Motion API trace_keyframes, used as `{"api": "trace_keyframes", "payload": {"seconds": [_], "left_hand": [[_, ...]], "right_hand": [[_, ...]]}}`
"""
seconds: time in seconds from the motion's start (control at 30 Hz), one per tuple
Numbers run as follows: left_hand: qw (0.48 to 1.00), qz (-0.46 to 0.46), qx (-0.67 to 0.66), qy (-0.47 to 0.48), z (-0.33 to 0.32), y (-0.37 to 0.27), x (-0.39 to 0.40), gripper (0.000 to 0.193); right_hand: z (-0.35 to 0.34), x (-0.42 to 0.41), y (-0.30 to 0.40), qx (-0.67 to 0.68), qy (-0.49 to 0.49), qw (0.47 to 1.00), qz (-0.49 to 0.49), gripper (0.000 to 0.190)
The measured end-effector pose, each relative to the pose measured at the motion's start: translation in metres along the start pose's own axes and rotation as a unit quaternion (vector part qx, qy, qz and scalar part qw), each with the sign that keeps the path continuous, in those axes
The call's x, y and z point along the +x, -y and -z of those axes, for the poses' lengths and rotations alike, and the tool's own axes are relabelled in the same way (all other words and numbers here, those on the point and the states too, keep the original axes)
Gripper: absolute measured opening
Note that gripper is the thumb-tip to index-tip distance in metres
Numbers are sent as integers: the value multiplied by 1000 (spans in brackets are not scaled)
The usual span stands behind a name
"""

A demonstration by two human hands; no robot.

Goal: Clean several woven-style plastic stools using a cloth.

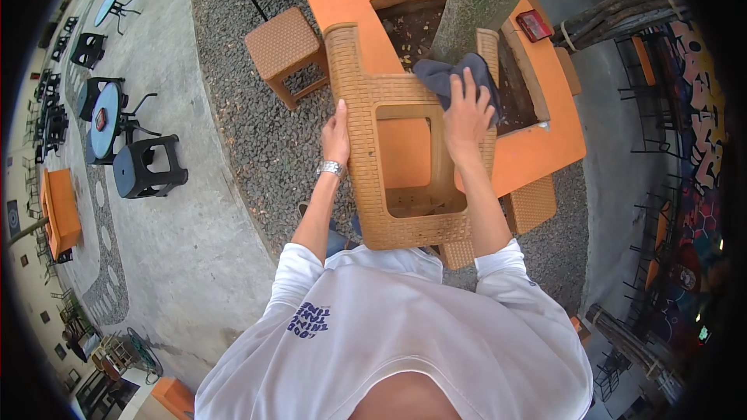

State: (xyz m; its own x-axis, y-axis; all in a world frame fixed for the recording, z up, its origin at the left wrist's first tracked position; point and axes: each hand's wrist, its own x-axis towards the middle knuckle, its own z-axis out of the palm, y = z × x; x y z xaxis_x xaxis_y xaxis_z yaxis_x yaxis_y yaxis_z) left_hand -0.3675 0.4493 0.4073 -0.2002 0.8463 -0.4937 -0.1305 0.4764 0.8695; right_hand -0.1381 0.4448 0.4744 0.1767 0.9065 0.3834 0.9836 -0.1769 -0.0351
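A tan plastic stool [363, 146] with a woven pattern is tipped on its side in front of me, over the edge of an orange table [534, 154]. My left hand [336, 139] grips the stool's left edge, fingers mostly hidden, a metal watch on the wrist. Under the spread fingers of my right hand [468, 114] is a bunched dark grey cloth [433, 74], pressed against the stool's upper right part. An opening in the stool's side shows the orange surface behind it.
The table surrounds a tree trunk [493, 0] in a soil bed. A red box [533, 25] lies on its right side. Similar stools stand at left [285, 44] and lower right [532, 204]. Gravel [233, 81] covers the ground; black stools [146, 166] and a round table [107, 122] stand left.
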Motion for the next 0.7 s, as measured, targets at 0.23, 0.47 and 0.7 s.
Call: {"api": "trace_keyframes", "payload": {"seconds": [0.23, 0.47, 0.7], "left_hand": [[984, -74, 161, -29, -50, 5, 15, 61], [999, -25, -1, -38, -33, -1, 9, 80], [996, -28, 82, -37, -60, -18, 24, 82]], "right_hand": [[10, -7, 92, 209, -27, 974, 87, 42], [-7, 13, -31, 53, -42, 998, 8, 47], [25, -24, 49, 284, 55, 954, 81, 36]]}}
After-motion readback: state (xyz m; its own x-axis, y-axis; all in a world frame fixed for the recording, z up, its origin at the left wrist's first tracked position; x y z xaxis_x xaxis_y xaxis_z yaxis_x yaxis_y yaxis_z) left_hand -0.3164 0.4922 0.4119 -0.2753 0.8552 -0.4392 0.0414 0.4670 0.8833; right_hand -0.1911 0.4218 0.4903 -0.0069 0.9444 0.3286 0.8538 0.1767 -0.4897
